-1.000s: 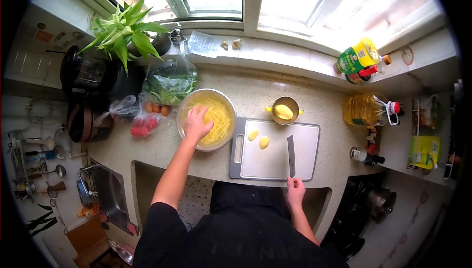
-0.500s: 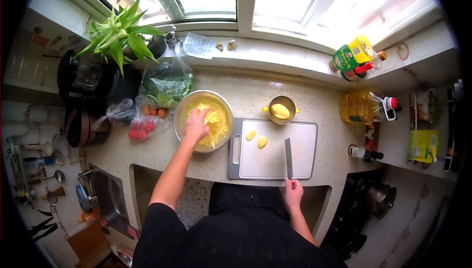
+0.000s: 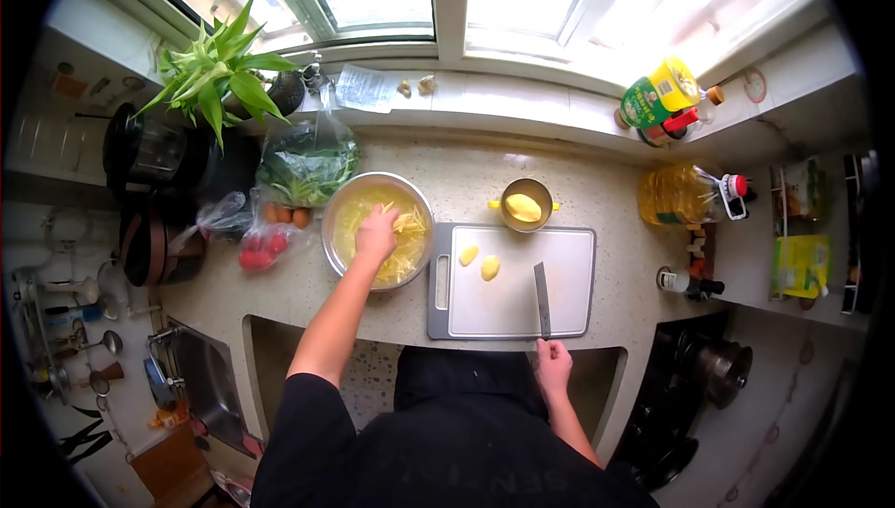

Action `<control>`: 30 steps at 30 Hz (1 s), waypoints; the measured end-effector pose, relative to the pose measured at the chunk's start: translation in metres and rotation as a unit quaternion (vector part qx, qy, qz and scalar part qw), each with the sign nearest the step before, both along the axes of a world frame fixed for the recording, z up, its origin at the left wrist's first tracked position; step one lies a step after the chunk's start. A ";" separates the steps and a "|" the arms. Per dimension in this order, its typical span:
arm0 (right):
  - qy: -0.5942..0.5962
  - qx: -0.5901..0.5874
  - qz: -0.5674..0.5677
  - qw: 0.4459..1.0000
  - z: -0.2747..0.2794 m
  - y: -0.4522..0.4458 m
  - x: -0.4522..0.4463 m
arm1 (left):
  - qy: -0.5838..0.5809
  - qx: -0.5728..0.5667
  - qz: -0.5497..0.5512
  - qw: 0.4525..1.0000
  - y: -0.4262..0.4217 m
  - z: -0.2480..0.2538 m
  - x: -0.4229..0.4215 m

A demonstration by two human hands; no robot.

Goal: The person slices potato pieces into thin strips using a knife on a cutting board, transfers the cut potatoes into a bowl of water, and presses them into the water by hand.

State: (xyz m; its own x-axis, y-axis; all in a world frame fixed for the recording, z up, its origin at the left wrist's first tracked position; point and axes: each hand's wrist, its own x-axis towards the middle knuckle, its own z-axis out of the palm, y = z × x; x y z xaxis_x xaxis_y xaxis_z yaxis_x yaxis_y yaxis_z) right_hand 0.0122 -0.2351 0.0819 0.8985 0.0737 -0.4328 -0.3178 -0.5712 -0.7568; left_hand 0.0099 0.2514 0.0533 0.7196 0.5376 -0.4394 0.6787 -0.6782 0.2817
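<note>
1 bowl (image 3: pixel 339 226) cut strips (image 3: pixel 401 259), ctr-left of frame, done; L hand (image 3: pixel 376 235) in it, fingers bunched on some. R hand (image 3: pixel 554 365) grips knife (image 3: pixel 543 298), lower ctr. Not yet shredded: 2 pcs (image 3: pixel 490 268) on board (image 3: pixel 503 314), 1 lgr pc (image 3: pixel 524 208) in cup (image 3: pixel 528 185), ctr-right.

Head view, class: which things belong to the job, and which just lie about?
Seemingly in the job: bowl, yellow strips at the left hand, knife in the right hand, cutting board, yellow pieces, pot.

Apparently lying about: green plant, oil jug, bagged greens, paper.
</note>
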 end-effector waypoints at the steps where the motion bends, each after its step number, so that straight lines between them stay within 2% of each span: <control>1: 0.000 -0.004 0.004 1.000 -0.001 -0.002 0.000 | -0.013 0.007 0.002 1.000 0.004 0.002 -0.006; 3: 0.013 -0.007 -0.003 1.000 -0.004 -0.007 0.000 | -0.039 0.020 0.004 0.999 0.004 0.006 -0.020; 6: 0.041 -0.011 -0.024 0.999 -0.003 -0.009 0.001 | -0.016 0.120 -0.061 0.991 -0.006 0.041 -0.032; 9: 0.044 -0.021 -0.021 0.999 -0.001 -0.007 0.004 | 0.039 0.069 -0.056 0.995 -0.020 0.071 -0.031; 12: 0.046 -0.019 -0.014 0.999 -0.002 -0.006 0.005 | 0.064 0.045 -0.039 0.996 -0.033 0.075 -0.027; 15: 0.043 -0.013 -0.018 0.999 -0.002 -0.005 0.005 | 0.087 0.072 -0.062 0.992 -0.026 0.018 -0.033; 18: 0.043 -0.009 -0.024 0.999 -0.004 -0.006 0.004 | 0.029 0.020 -0.037 0.999 0.001 -0.046 -0.045; 21: 0.049 -0.010 -0.028 0.998 -0.008 -0.012 0.003 | -0.089 -0.031 0.040 0.995 0.006 -0.011 -0.040; 24: 0.052 -0.012 -0.032 0.998 -0.009 -0.014 0.002 | -0.147 0.130 0.007 0.980 -0.017 0.049 -0.026; 27: 0.056 -0.005 -0.037 0.998 -0.010 -0.014 0.003 | -0.110 0.079 0.006 0.991 -0.016 0.062 -0.026; 30: 0.044 0.007 -0.033 0.998 -0.011 -0.014 0.002 | -0.028 -0.015 -0.010 0.999 -0.017 0.046 -0.030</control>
